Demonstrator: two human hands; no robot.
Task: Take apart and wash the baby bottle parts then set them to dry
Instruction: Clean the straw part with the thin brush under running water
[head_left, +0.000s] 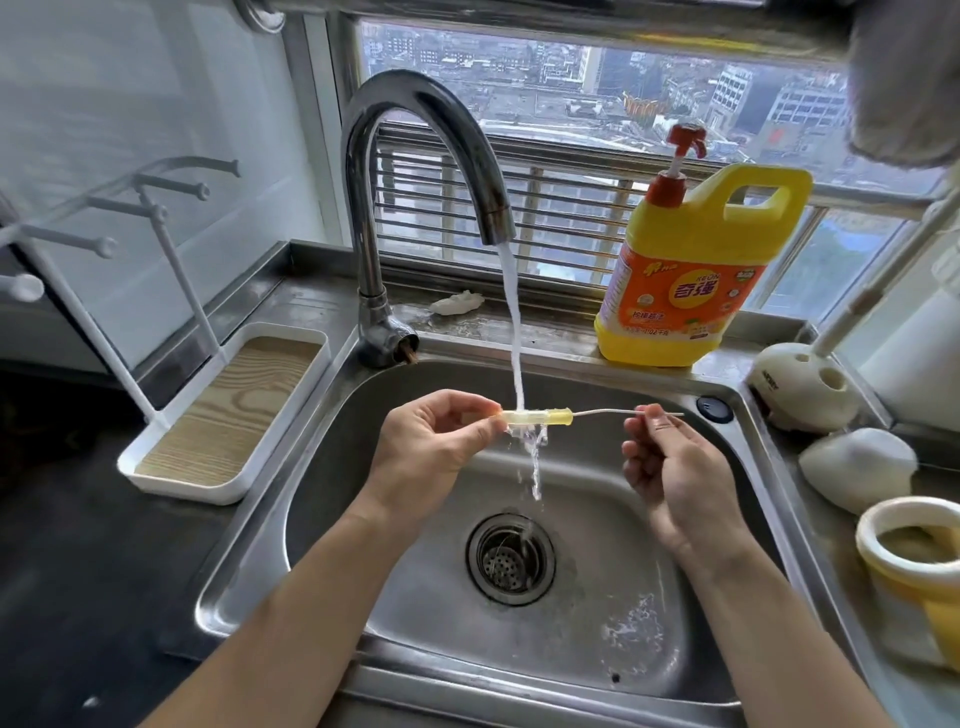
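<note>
A clear yellowish straw tube (540, 416) lies level under the running water from the tap (415, 171), above the steel sink (322, 467). My left hand (436, 441) pinches the tube's left end. A thin wire brush handle (623, 412) sticks out of the tube's right end, and my right hand (670, 462) pinches that wire between thumb and fingertip. Water splashes off the tube down toward the drain (510, 558).
A white drying rack (171, 395) with pegs and a wood-look tray stands left of the sink. A yellow dish-soap jug (691, 270) stands on the back ledge. At the right lie white bottle parts (857, 467), a brush holder (800, 387) and a yellow-white cup (914, 561).
</note>
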